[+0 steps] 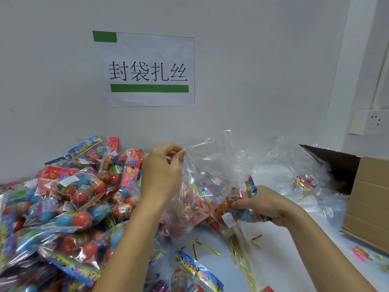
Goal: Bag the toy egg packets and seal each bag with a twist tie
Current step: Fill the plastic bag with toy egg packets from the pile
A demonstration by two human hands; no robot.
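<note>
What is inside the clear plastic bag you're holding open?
Inside the clear plastic bag, held at its rim by the left hand, lie packets of red toy eggs. The right hand pushes in another egg packet. Crinkled film hides their count.

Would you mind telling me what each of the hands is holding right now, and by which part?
The left hand pinches the clear bag by its open top edge. The right hand grips a toy egg packet around its middle.
</note>
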